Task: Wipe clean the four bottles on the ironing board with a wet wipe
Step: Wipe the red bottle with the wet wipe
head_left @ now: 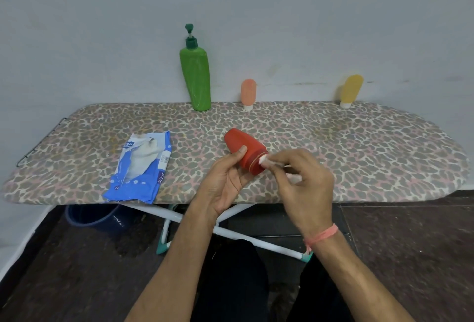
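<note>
My left hand [225, 183] grips a red bottle [243, 148], tilted above the middle of the ironing board [359, 147]. My right hand [305, 183] pinches a white wet wipe [266, 161] and presses it against the bottle's cap end. A tall green pump bottle [196, 78] stands at the back against the wall. To its right stand a small peach bottle [248, 94] and a yellow bottle [351, 91], both resting on their white caps.
A blue wet-wipe pack [142, 168] lies open on the board's left part, near the front edge. A blue bucket [97, 216] sits on the dark floor under the board, beside its white crossed legs [230, 232]. The grey wall runs right behind the bottles.
</note>
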